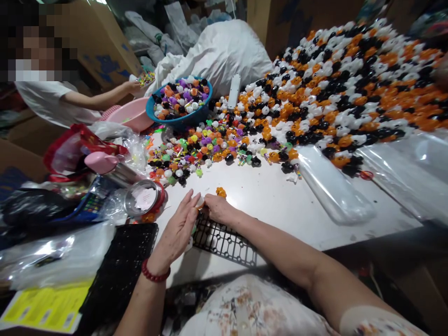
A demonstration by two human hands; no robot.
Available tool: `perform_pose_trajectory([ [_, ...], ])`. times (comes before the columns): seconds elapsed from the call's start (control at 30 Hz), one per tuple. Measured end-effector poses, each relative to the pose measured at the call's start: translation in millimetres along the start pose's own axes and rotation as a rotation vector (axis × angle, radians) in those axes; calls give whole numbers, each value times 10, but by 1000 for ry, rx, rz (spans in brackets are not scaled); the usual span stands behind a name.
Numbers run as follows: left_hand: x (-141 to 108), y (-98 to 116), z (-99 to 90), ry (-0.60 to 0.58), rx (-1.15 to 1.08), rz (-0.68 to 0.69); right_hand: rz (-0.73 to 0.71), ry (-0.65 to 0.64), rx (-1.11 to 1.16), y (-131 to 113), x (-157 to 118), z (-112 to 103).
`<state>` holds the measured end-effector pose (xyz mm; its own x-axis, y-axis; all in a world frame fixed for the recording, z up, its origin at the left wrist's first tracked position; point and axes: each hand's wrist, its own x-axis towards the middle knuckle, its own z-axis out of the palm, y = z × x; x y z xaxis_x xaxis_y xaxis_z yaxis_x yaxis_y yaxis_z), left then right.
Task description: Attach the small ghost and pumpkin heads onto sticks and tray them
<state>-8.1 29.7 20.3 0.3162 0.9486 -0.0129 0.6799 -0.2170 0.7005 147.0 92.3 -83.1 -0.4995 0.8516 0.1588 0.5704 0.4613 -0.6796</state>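
My left hand (179, 227), with a dark red bead bracelet (156, 271) on its wrist, has its fingers stretched out at the left end of a black plastic grid rack (229, 242). Close against it, my right hand (217, 209) has curled fingers above the rack's far edge; what they hold is hidden. A small whitish piece (200, 202) shows between the two hands, touching the left fingers. Just beyond my right knuckles lies an orange pumpkin piece (220, 192). Some small pale and green pieces are partly covered beside my left palm.
A large heap of orange, white and black figures (336, 88) covers the back right. A blue basin (206, 105) holds several mixed pieces. Plastic bags (332, 186) lie right; stacked black racks (119, 266), a round tin (142, 198) and a pink-lidded flask (112, 165) stand left. A co-worker's arm (94, 100) reaches in.
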Motion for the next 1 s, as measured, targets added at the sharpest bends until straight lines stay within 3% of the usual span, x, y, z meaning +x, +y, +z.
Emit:
perform_pose_trajectory([
  [0.23, 2, -64, 4, 15, 11, -56, -26, 80, 28, 56, 5, 162],
  [0.37, -17, -78, -15, 91, 98, 37, -2, 31, -17, 24, -8, 191],
  [0.5, -272, 177, -51, 306, 295, 305, 55, 19, -35, 44, -8, -88],
  [0.57, -450, 302, 9, 251, 348, 423, 170, 90, -9, 136, 35, -379],
  [0.63, -586, 321, 156, 70, 403, 524, 397, 161, -33, 282, 125, -716],
  [0.7, -655, 202, 379, -86, 490, 581, 602, 220, -104, 457, 236, -1022],
  [0.73, -667, 100, 506, -105, 541, 585, 660, 242, -141, 545, 285, -1142],
  [0.87, -651, -345, 976, -1, 710, 553, 721, 268, -223, 810, 331, -1351],
  [1.0, -601, -489, 1279, 175, 757, 461, 728, 264, -282, 902, 114, -1308],
])
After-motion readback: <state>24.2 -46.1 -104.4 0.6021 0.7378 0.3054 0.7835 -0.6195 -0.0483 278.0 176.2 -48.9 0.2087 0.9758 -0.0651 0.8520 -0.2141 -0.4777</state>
